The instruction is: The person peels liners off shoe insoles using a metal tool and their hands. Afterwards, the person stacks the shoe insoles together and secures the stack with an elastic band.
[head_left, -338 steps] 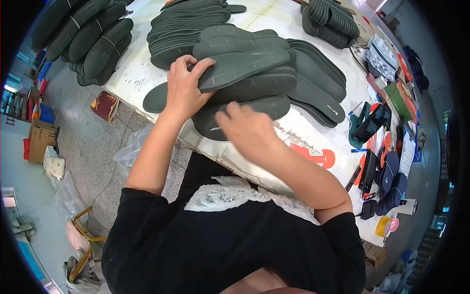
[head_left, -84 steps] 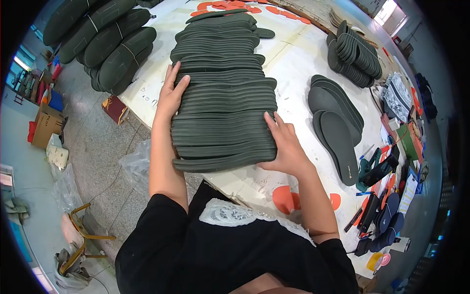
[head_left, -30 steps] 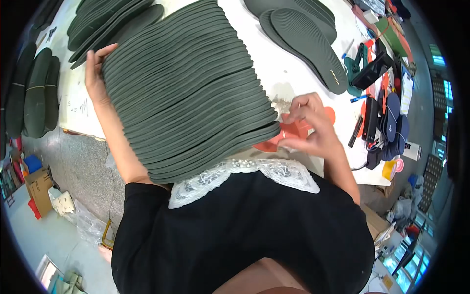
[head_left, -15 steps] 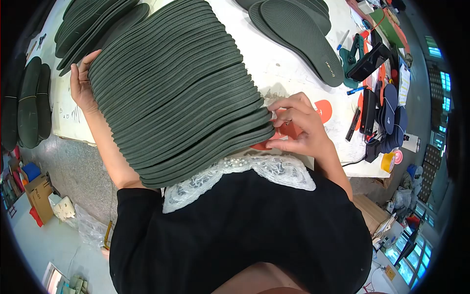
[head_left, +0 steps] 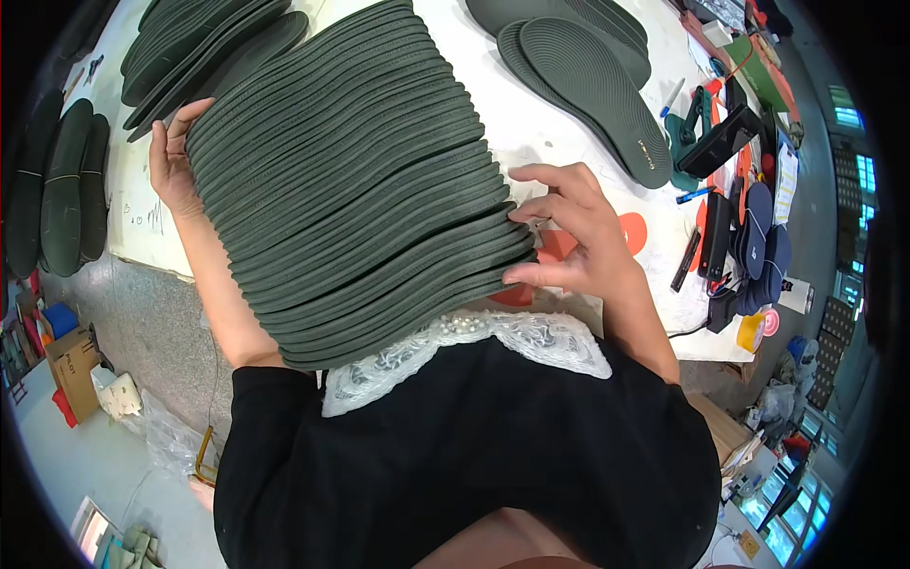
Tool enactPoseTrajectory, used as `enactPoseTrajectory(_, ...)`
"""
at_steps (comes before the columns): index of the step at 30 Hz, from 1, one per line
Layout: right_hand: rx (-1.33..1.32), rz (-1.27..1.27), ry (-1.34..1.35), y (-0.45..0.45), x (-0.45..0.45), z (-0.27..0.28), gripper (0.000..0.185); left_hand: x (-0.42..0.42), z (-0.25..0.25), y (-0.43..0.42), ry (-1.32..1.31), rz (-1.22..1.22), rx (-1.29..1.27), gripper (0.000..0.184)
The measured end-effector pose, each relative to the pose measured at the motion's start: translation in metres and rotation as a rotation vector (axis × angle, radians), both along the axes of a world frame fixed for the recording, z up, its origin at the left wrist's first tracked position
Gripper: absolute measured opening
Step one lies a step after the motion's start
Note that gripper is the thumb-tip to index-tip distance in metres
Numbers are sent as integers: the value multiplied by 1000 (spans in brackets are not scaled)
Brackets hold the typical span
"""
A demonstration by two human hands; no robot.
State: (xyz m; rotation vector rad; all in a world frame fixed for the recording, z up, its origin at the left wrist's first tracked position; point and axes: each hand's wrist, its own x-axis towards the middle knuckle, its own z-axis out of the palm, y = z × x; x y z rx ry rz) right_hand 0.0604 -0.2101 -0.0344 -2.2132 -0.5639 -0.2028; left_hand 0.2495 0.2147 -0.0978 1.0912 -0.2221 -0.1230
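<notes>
A long row of dark green insoles [head_left: 360, 190], pressed face to face with their edges up, leans over the table against my chest. My left hand [head_left: 178, 156] is curled around the far left corner of the row, and my left forearm runs along its left side. At the row's right end, near my body, my right hand [head_left: 569, 228] has its thumb on the nearest insoles and a fingertip at a gap farther up, spanning several of them. Its index finger is raised off the edges. Orange-red pieces [head_left: 557, 245] show behind the right fingers.
More dark insoles [head_left: 592, 90] lie at the back right, and another pile [head_left: 204, 47] at the back left. Banded bundles [head_left: 66, 190] stand far left. On the right are a black device on a green stand [head_left: 720, 142], pens, blue insoles [head_left: 756, 228] and yellow tape [head_left: 750, 332].
The right index finger has lifted away from the insole edges, and the thumb has shifted slightly left onto the near insoles. The whole view has shifted slightly; the left hand keeps its hold.
</notes>
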Motion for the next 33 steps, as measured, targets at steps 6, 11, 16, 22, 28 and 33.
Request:
enactPoseTrajectory(6, 5, 38, 21, 0, 9, -5, 59, -2, 1, -2, 3, 19, -5, 65)
enactPoseTrajectory(11, -10, -13, 152, 11, 20, 1, 57, -1, 1, -3, 11, 34, 6, 64)
enactPoseTrajectory(16, -55, -24, 94, 13, 29, -2, 56, -3, 3, -7, 19, 43, -8, 63)
enactPoseTrajectory(22, -49, -14, -66, 19, 41, 0, 54, -3, 3, -8, 0, 51, 12, 62)
enactPoseTrajectory(28, -58, -48, 26, 26, 53, 2, 51, -6, 4, -13, 9, 105, 29, 59)
enactPoseTrajectory(33, -136, -76, 6, 30, 65, 2, 49, -10, 8, -18, 9, 139, 40, 56)
